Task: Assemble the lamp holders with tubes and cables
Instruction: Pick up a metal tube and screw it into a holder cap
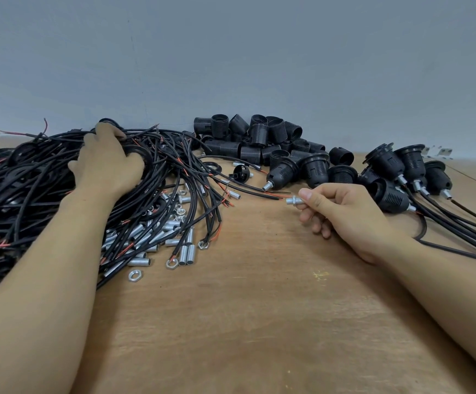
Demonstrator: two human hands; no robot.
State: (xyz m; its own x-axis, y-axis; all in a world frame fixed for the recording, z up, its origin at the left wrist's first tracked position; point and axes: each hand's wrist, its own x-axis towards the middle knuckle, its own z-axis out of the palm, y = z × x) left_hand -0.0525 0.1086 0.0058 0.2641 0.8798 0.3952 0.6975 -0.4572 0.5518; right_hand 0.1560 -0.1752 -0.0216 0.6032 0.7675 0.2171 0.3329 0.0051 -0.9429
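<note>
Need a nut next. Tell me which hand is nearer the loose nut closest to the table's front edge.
Left. The left hand rests on the cable pile beyond the loose nut; the right hand is farther right.

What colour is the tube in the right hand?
Silver metal tube, pinched by the right hand; head view.

Two bare forearms — no sleeves, no gloves — left grip [108, 163] and right grip [342, 211] ringless.

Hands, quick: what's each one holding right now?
Left hand: reaching into the cable pile; grip cannot be told.
Right hand: pinching a metal tube with a nut on it.
</note>
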